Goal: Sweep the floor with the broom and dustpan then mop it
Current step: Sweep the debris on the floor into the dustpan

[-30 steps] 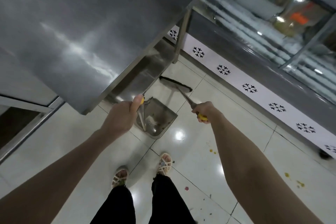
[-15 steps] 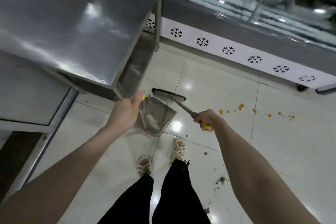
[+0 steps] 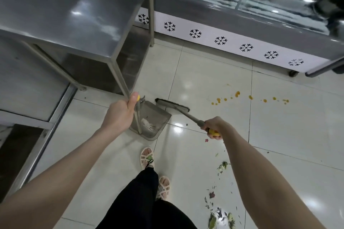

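Observation:
My left hand (image 3: 119,114) grips the yellow-tipped upright handle of a grey dustpan (image 3: 154,117) that stands on the white tiled floor (image 3: 204,80) and holds some pale debris. My right hand (image 3: 214,126) grips the yellow end of the broom handle; the broom (image 3: 172,105) has a dark brush head resting on the floor just behind the dustpan's mouth. Orange spots (image 3: 237,94) dot the tiles to the right. Green leafy scraps (image 3: 222,165) lie beside my right forearm, and a bigger heap of green scraps (image 3: 220,216) lies near the bottom edge.
A stainless steel table (image 3: 74,11) with thin legs stands at the left, one leg right by my left hand. A long counter with a white snowflake-patterned base (image 3: 232,42) runs along the back. My sandalled feet (image 3: 147,157) stand behind the dustpan.
I have stepped back and turned right, carrying the dustpan and broom away from the steel table. The orange spots and green scraps have come into view.

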`<state>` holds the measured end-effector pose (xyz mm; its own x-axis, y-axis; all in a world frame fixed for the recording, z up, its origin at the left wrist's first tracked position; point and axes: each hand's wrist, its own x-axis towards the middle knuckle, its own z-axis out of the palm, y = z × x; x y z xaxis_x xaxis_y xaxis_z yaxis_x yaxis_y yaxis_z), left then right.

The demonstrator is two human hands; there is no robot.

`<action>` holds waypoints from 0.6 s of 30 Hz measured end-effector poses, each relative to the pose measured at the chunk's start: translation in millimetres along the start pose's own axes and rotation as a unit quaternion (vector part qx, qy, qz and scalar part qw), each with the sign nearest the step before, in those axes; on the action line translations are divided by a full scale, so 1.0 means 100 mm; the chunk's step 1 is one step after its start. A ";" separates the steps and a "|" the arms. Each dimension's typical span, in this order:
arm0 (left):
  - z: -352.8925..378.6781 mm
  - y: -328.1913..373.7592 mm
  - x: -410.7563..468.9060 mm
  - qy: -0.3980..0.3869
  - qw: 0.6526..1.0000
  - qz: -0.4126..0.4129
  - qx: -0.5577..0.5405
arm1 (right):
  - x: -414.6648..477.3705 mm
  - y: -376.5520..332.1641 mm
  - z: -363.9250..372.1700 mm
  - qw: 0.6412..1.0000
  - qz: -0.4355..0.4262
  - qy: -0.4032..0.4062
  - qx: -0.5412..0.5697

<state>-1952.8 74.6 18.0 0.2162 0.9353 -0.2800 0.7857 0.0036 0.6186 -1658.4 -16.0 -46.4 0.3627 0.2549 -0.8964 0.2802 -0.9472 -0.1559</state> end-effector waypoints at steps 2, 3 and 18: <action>0.02 -0.04 -0.19 0.007 1.000 -0.006 0.008 | -0.05 0.27 0.05 1.000 0.001 -0.003 0.012; 0.02 -0.04 -0.23 0.009 1.000 -0.009 0.010 | -0.08 0.34 0.06 1.000 0.001 -0.004 0.010; -0.08 -0.40 -1.04 0.001 1.000 -0.003 0.031 | -0.64 1.00 0.45 0.979 -0.006 -0.043 0.201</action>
<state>-2011.5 -19.9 28.4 0.2098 0.9359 -0.2830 0.8214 -0.0117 0.5702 -1693.6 -135.4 -23.2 0.2810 0.2655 -0.9223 -0.0948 -0.9486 -0.3019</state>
